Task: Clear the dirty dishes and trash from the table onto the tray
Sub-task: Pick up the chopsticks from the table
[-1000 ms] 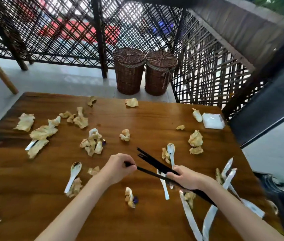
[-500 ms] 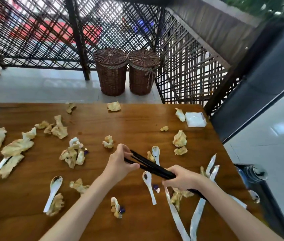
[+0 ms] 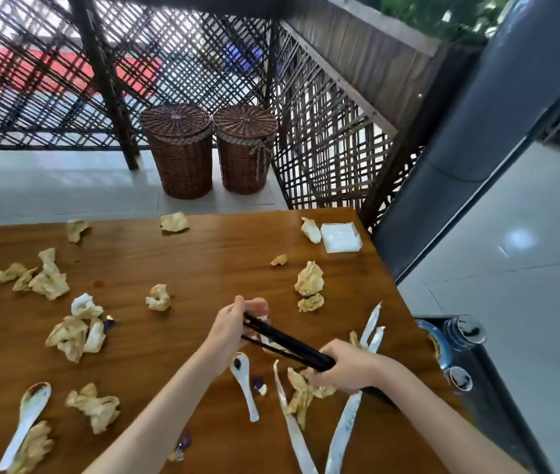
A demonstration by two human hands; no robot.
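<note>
Left hand (image 3: pixel 234 328) moved up black chopsticks (image 3: pixel 285 343), right hand (image 3: pixel 343 369) holding them

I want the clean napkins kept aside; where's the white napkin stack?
In the head view, the white napkin stack sits at the table's far right corner, just right of a crumpled tissue.
</note>
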